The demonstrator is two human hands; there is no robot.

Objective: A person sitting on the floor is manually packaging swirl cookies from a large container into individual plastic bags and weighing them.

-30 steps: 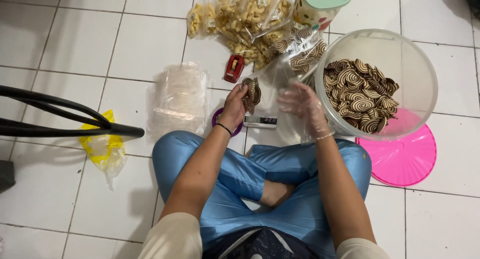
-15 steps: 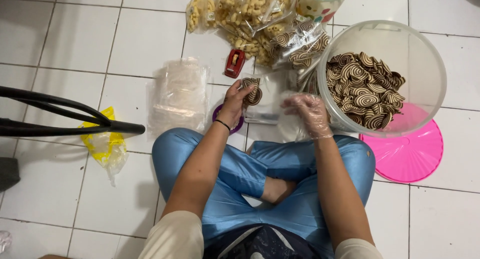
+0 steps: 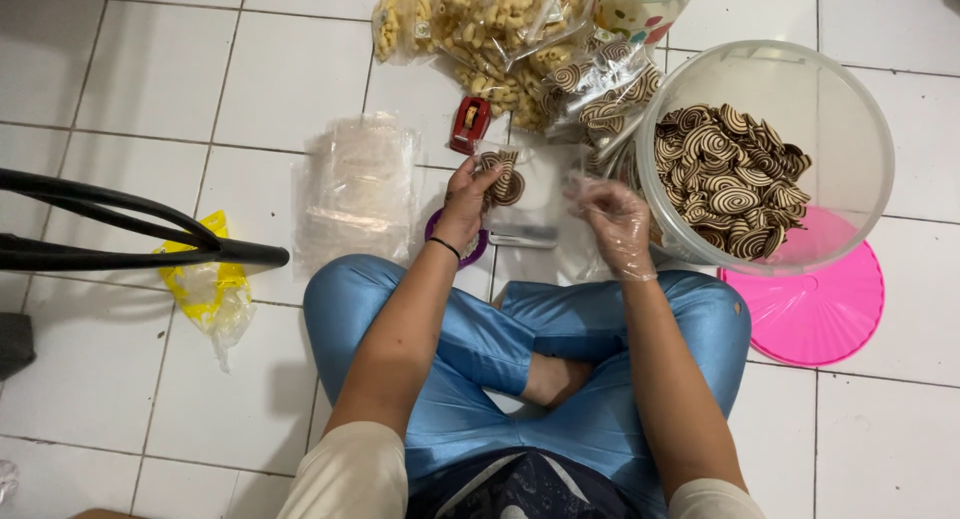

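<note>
Left hand now pinches a clear bag of swirl cookies higher above the floor than a second ago, while the gloved right hand, fingers loosely spread, has left the big tub empty-palmed.

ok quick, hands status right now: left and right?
Left hand: closed on a clear bag of spiral snacks.
Right hand: wears a clear glove, fingers loosely open, holding nothing that can be seen.
</note>
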